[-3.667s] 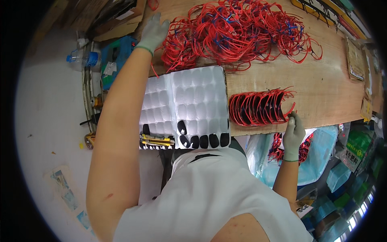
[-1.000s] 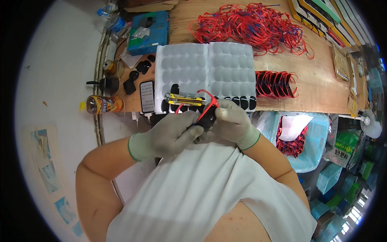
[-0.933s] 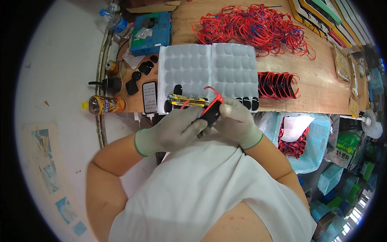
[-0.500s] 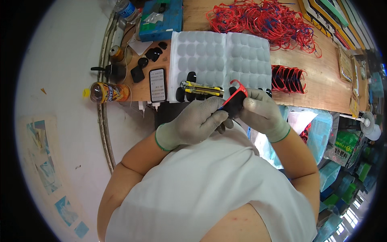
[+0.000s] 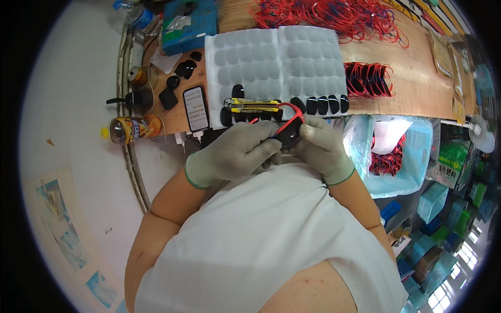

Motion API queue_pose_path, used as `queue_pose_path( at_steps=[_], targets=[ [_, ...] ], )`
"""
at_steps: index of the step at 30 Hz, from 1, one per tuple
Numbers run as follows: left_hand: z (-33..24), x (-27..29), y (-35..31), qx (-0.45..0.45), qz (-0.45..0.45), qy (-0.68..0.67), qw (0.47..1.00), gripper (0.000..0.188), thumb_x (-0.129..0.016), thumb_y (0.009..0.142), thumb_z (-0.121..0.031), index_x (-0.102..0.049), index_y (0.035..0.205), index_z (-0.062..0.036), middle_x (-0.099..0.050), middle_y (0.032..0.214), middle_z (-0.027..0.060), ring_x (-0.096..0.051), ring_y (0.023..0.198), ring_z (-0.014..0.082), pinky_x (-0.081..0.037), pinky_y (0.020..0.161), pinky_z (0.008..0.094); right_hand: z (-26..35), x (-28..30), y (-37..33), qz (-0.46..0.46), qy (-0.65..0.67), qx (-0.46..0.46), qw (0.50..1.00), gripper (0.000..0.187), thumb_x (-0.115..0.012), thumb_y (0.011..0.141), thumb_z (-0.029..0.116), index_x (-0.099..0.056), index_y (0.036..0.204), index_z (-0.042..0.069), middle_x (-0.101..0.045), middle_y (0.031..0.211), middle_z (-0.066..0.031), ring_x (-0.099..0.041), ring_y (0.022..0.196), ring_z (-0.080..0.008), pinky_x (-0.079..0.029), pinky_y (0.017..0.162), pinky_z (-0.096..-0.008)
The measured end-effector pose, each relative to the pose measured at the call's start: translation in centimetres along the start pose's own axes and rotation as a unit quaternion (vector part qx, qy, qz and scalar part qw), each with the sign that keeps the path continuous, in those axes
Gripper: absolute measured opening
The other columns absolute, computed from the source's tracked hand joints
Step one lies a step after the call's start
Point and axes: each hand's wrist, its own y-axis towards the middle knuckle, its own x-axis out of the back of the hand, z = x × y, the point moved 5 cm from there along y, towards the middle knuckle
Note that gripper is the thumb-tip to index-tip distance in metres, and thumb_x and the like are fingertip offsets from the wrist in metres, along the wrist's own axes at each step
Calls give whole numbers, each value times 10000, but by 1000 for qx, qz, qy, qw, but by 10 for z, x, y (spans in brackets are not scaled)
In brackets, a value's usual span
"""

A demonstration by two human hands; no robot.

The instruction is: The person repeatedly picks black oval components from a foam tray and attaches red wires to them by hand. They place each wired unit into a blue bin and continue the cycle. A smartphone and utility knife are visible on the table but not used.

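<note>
Both gloved hands, left (image 5: pixel 237 154) and right (image 5: pixel 319 148), grip a small black plastic part with red wire loop (image 5: pixel 286 128) at the wooden bench (image 5: pixel 412 88) edge, just below the white dimpled foam tray (image 5: pixel 276 62). Red wire pile (image 5: pixel 334 13) lies at the bench's far side, phone (image 5: pixel 196 108) left of the tray, pale floor (image 5: pixel 68 104) beyond.

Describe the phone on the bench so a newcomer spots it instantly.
Start at the white moulded tray on the wooden bench. Just off its left edge lies the phone, upright, screen lit. Unlike the small black parts beside it, it is flat, rectangular and bright-faced.
</note>
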Motion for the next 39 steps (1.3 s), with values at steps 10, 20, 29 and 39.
queue_pose_path(
  at_steps=[10,20,29,39],
  targets=[
    [-12,-22,23,-33,7,-45,998,207,-473,1044,-142,-558,1047,46,-667,733,75,-641,619,147,-530,596,283,22,17,-13,1,14,6,1000,393,-613,931,277,-640,1171,-33,-672,1110,-115,-614,1004,-204,-489,912,-384],
    [-38,-24,30,-107,-157,107,976,229,-466,1037,-97,-579,909,54,-592,627,72,-543,520,134,-447,508,293,56,13,-5,-23,-84,0,996,343,-630,984,300,-646,1072,-30,-650,969,-77,-578,883,-152,-464,797,-324],
    [-51,-14,18,-138,-178,113,968,108,-535,994,-89,-563,999,15,-620,726,120,-632,627,283,-489,606,378,76,-14,-10,-30,-155,68,985,227,-679,925,123,-646,1077,-42,-668,997,-89,-620,902,-149,-519,827,-311],
    [-20,-16,3,-76,-163,103,978,405,-571,947,-12,-468,1336,31,-722,878,152,-741,758,287,-579,694,364,35,-19,-8,-87,-205,31,974,240,-675,918,147,-667,1066,-42,-683,922,-71,-626,827,-132,-522,756,-283]
  ],
)
